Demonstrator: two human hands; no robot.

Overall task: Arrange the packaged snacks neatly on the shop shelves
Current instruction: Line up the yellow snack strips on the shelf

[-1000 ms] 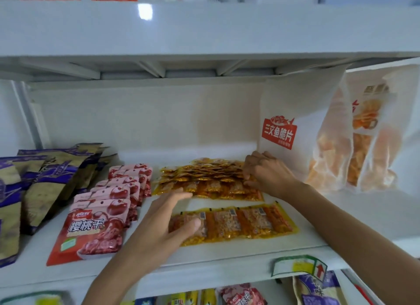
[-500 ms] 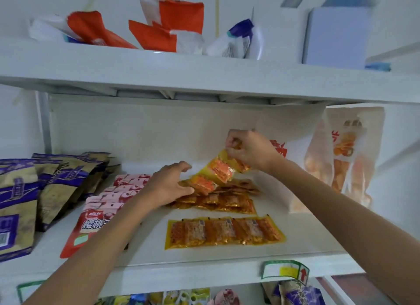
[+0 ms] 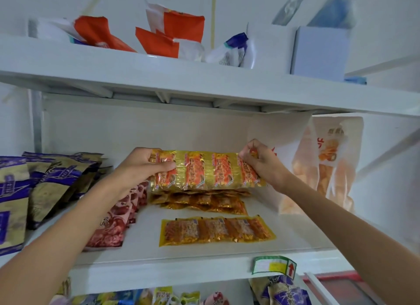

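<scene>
Mid-frame, my left hand (image 3: 145,166) and right hand (image 3: 261,161) grip the ends of a yellow snack strip stack (image 3: 204,170), lifted above the loose pile (image 3: 200,201); one strip (image 3: 216,230) lies unsorted below.

The yellow snack strip (image 3: 205,169) is looking like shiny, crinkly plastic film. The shelf (image 3: 159,252) is showing a smooth, white painted face, a bit glossy. The purple bags (image 3: 52,182) on the left are looking dull and papery.
</scene>
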